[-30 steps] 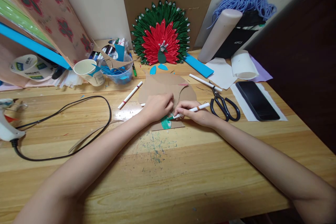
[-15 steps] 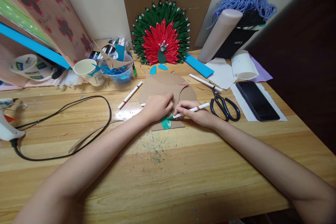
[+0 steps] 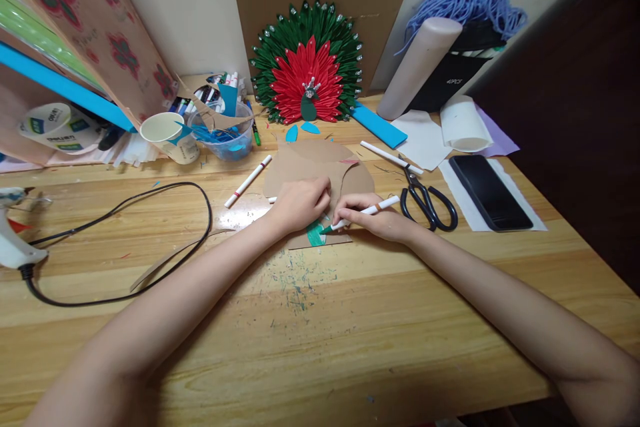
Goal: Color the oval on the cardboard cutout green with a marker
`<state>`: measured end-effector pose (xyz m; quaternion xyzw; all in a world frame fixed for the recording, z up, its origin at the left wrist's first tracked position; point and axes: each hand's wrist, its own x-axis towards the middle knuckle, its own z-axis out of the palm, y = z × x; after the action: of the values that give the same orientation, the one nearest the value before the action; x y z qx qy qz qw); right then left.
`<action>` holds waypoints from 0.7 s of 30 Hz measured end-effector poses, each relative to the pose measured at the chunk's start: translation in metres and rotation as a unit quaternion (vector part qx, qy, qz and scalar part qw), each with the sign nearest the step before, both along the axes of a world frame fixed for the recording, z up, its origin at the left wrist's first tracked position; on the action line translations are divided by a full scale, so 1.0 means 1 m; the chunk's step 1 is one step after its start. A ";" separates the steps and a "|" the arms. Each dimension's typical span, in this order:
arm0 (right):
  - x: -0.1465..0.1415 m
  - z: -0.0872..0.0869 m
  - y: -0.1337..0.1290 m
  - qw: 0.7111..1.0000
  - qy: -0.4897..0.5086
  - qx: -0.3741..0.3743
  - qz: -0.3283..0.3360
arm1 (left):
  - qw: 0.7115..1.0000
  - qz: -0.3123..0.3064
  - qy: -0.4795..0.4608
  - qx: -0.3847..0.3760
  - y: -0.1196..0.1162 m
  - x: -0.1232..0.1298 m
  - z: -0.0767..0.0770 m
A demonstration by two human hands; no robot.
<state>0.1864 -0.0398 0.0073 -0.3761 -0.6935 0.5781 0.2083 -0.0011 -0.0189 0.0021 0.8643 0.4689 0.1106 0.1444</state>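
In the middle, my right hand [image 3: 367, 213] grips a white marker [image 3: 380, 205]. Its green tip rests on a small piece coloured green with some white showing [image 3: 316, 233], near the front edge of the brown cardboard [image 3: 320, 163]. My left hand [image 3: 303, 202] lies closed over the upper end of that piece, knuckles up. What its fingertips press or pinch is hidden beneath it. Right of my right hand lie scissors with black handles [image 3: 425, 199]. A capped white marker [image 3: 249, 181] lies to the left.
A red and green feathered peacock [image 3: 306, 67] stands behind the cardboard. At left are a glue gun [image 3: 17, 243] with a looped cord, a paper cup [image 3: 170, 137] and a plastic tub [image 3: 223, 137]. At right are a phone [image 3: 490, 192], another marker [image 3: 390, 157] and a blue strip [image 3: 380, 125].
The marker tip in my right hand has shifted slightly down along the green area. My left hand stays in place.
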 end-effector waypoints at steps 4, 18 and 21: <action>0.000 -0.001 -0.001 1.000 -0.001 0.009 -0.006 | 1.000 -0.001 0.002 0.000 0.000 0.000 0.000; 0.001 -0.003 -0.001 0.999 0.012 0.030 -0.019 | 1.000 0.000 -0.002 -0.009 0.000 0.000 0.001; 0.001 -0.002 -0.001 1.000 0.008 0.016 -0.014 | 1.000 -0.002 -0.001 -0.004 0.000 0.000 0.001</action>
<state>0.1870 -0.0403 0.0058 -0.3775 -0.6960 0.5668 0.2276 -0.0009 -0.0188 0.0027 0.8644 0.4676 0.1096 0.1487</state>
